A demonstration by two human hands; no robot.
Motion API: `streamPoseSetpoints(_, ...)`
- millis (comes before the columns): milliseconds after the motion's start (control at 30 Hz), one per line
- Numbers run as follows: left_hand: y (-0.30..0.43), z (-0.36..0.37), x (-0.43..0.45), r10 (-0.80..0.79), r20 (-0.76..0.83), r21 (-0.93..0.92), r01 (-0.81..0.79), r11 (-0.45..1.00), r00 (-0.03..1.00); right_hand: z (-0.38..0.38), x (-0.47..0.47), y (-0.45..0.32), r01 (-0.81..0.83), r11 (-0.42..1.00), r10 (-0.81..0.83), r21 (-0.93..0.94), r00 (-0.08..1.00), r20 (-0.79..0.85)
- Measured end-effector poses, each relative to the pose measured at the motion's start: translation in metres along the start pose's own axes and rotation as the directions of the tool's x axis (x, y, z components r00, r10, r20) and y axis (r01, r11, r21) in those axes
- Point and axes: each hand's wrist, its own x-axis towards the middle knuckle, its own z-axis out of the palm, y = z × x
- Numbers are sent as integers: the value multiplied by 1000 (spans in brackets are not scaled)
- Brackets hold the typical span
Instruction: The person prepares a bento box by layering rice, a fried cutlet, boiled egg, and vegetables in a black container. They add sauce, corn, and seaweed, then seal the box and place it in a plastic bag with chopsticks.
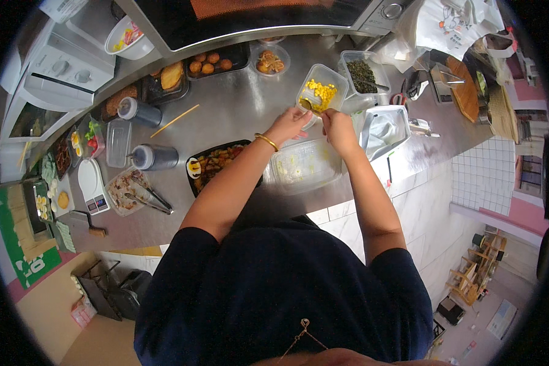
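Note:
My right hand (338,131) grips a metal spoon (307,104), its bowl at the near side of a clear plastic tub of corn kernels (324,94). My left hand (293,124), with a gold bangle on the wrist, pinches a clear plastic edge just below the spoon. Whether that edge belongs to the corn tub or to a separate small container is hard to tell. Under my left forearm, partly hidden, lies a black tray of food (215,164) with a halved egg. A clear, flat plastic container (306,167) with yellow bits sits between my forearms.
Beyond my right hand stand a tub of dark chopped greens (362,75) and a white lined box (384,130). Squeeze bottles (153,157), a wooden chopstick (174,121), a kitchen scale (91,185) and tongs (148,194) are on the left. A microwave oven (265,20) overhangs the back.

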Motion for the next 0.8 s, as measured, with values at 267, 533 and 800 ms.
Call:
streamPoseSetpoints(267, 1, -21, -59, 325, -14, 169, -318, 933, 946, -30, -32, -29, 419, 778, -560, -468, 800, -214)
streamPoseSetpoints(533, 37, -102, -195, 600, -2, 589, -484, 647, 800, 16, -78, -80, 596, 635, -735, -492, 661, -148)
streamPoseSetpoints(800, -7, -171, -255, 671, -69, 592, -511, 623, 739, 106, -140, -144, 324, 916, -290, 237, 942, -170)
